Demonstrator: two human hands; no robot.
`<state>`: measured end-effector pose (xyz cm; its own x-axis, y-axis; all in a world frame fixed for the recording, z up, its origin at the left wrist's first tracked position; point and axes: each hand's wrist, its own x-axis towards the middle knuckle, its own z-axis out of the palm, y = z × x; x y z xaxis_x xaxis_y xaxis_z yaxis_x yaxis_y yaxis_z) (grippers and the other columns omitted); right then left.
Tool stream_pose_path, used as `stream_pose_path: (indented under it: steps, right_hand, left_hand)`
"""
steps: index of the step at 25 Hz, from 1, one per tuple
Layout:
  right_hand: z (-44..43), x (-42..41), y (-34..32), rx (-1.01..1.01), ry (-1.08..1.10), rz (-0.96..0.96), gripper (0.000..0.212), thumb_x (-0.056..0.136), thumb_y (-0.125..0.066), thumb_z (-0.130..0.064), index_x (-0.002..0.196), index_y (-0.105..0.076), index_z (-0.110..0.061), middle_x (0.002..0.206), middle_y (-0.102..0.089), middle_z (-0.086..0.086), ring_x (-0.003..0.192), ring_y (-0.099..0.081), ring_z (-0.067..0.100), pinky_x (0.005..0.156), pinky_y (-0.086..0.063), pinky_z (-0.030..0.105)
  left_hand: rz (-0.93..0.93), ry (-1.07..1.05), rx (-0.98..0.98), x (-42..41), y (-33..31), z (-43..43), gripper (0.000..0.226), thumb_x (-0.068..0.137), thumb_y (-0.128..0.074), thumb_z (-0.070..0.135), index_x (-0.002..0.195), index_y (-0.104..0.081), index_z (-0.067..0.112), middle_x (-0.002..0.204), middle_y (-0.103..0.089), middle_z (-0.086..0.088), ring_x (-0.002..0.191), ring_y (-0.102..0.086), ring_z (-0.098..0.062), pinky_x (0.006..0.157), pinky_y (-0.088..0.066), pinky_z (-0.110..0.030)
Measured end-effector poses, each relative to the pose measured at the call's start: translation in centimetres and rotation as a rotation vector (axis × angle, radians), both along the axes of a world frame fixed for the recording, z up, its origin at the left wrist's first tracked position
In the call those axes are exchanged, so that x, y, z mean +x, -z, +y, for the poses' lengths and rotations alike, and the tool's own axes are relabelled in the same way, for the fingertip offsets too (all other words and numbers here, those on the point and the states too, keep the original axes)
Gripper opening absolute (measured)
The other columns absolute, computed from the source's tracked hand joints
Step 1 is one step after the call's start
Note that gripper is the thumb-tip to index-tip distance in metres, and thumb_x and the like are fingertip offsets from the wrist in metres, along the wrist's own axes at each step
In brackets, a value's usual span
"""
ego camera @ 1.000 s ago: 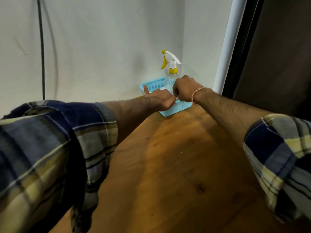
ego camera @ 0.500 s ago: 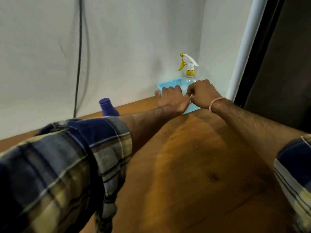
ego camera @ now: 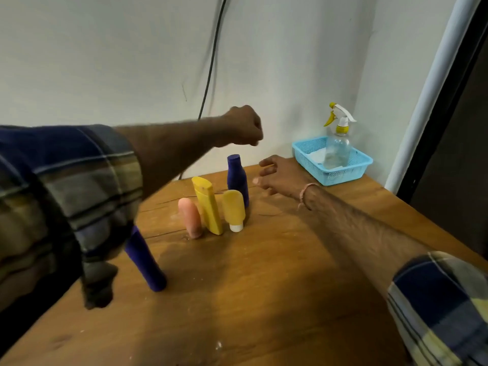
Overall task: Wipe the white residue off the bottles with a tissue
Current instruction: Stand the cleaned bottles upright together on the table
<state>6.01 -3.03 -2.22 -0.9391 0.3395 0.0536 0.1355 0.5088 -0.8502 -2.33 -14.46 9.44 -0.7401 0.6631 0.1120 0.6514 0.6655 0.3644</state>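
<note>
Several bottles stand on the wooden table: a dark blue bottle at the back, a tall yellow tube, a short yellow tube with a white cap, a pink tube and a purple tube at the front left. My left hand is a closed fist raised above the dark blue bottle; nothing shows in it. My right hand hovers with fingers spread just right of the dark blue bottle, not touching it. White tissue lies in the blue basket.
A clear spray bottle with a white and yellow trigger stands in the basket at the table's back right corner. A black cable hangs down the wall behind. White specks dot the table near its front edge. A dark door frame borders the right side.
Both hands have left the basket and moved left toward the bottles. My left hand rose and closed; my right hand opened. The view swung left, bringing the group of bottles into sight.
</note>
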Motion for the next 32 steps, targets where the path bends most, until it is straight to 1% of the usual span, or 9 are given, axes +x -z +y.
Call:
stream_pose_path:
  steps: [2, 6, 9, 14, 17, 19, 23, 27, 32]
  right_hand:
    - [-1.4, -1.2, 1.1, 0.046, -0.032, -0.015, 0.067, 0.085, -0.081, -0.017, 0.143, -0.047, -0.020, 0.137, -0.060, 0.004, 0.107, -0.065, 0.022, 0.068, -0.058, 0.023]
    - [-2.9, -3.1, 3.3, 0.051, -0.054, -0.039, 0.077, 0.082, -0.081, -0.009, 0.147, -0.042, -0.018, 0.144, -0.055, 0.007, 0.123, -0.059, 0.026, 0.089, -0.055, 0.032]
    - [-3.0, -4.3, 4.7, 0.035, -0.050, -0.026, 0.064, 0.085, -0.078, -0.012, 0.140, -0.047, -0.018, 0.137, -0.059, 0.005, 0.112, -0.059, 0.019, 0.082, -0.052, 0.026]
    - [-0.9, -7.6, 4.3, 0.097, 0.004, 0.055, 0.047, 0.084, -0.081, -0.021, 0.123, -0.055, -0.017, 0.112, -0.060, -0.004, 0.100, -0.059, 0.015, 0.064, -0.040, 0.015]
    - [0.4, -10.5, 3.5, 0.158, 0.029, 0.086, 0.043, 0.086, -0.079, -0.023, 0.121, -0.057, -0.014, 0.109, -0.060, -0.003, 0.098, -0.059, 0.017, 0.062, -0.038, 0.014]
    - [1.1, -12.6, 3.6, 0.190, 0.046, 0.101, 0.042, 0.087, -0.079, -0.023, 0.122, -0.058, -0.011, 0.110, -0.062, -0.001, 0.098, -0.058, 0.016, 0.063, -0.038, 0.014]
    - [2.2, -15.1, 4.7, 0.200, 0.081, 0.097, 0.042, 0.089, -0.077, -0.022, 0.125, -0.059, -0.010, 0.117, -0.064, 0.003, 0.098, -0.057, 0.016, 0.080, -0.043, 0.025]
    - [2.4, -15.9, 6.2, 0.121, 0.108, 0.101, 0.041, 0.089, -0.076, -0.022, 0.126, -0.058, -0.013, 0.121, -0.067, 0.003, 0.099, -0.059, 0.015, 0.081, -0.045, 0.026]
    - [2.6, -15.9, 6.6, 0.087, 0.099, 0.064, 0.046, 0.088, -0.077, -0.023, 0.128, -0.057, -0.014, 0.122, -0.067, 0.005, 0.108, -0.064, 0.020, 0.083, -0.048, 0.028]
  left_hand:
    - [-0.078, 0.022, -0.088, -1.9, -0.5, -2.8, 0.027, 0.091, -0.069, 0.004, 0.117, -0.071, 0.011, 0.105, -0.072, -0.007, 0.085, -0.065, -0.012, 0.059, -0.049, -0.019]
    - [-0.249, 0.122, -0.118, -4.2, 1.2, -5.2, 0.041, 0.086, -0.079, 0.009, 0.125, -0.066, 0.013, 0.117, -0.070, -0.008, 0.091, -0.070, -0.016, 0.069, -0.058, -0.026]
    - [-0.210, 0.179, -0.065, -5.2, 2.6, -5.2, 0.036, 0.086, -0.080, 0.009, 0.120, -0.069, 0.012, 0.113, -0.074, -0.007, 0.082, -0.073, -0.016, 0.065, -0.059, -0.022]
    - [-0.117, 0.222, 0.030, -8.2, 2.6, -3.9, 0.036, 0.087, -0.077, 0.005, 0.122, -0.070, 0.014, 0.111, -0.073, -0.001, 0.091, -0.073, -0.024, 0.080, -0.063, -0.036]
    - [-0.063, 0.208, 0.082, -10.5, 2.7, -2.7, 0.037, 0.089, -0.074, 0.004, 0.124, -0.070, 0.016, 0.112, -0.072, 0.001, 0.084, -0.069, -0.014, 0.067, -0.058, -0.023]
    - [-0.040, 0.177, 0.122, -12.4, 3.3, -1.8, 0.037, 0.090, -0.072, 0.003, 0.125, -0.069, 0.017, 0.115, -0.071, 0.001, 0.089, -0.069, -0.013, 0.065, -0.053, -0.019]
    - [-0.051, 0.140, 0.185, -15.3, 5.6, -0.7, 0.041, 0.087, -0.072, -0.001, 0.124, -0.069, 0.017, 0.120, -0.071, -0.003, 0.103, -0.068, -0.016, 0.075, -0.057, -0.023]
    - [-0.044, 0.129, 0.253, -16.3, 8.1, -0.3, 0.052, 0.084, -0.076, 0.000, 0.131, -0.064, 0.020, 0.119, -0.067, 0.000, 0.097, -0.065, -0.011, 0.066, -0.051, -0.014]
    - [-0.136, 0.105, 0.293, -16.1, 9.3, -1.3, 0.073, 0.084, -0.079, 0.003, 0.146, -0.047, 0.022, 0.127, -0.063, -0.002, 0.101, -0.067, -0.014, 0.069, -0.052, -0.018]
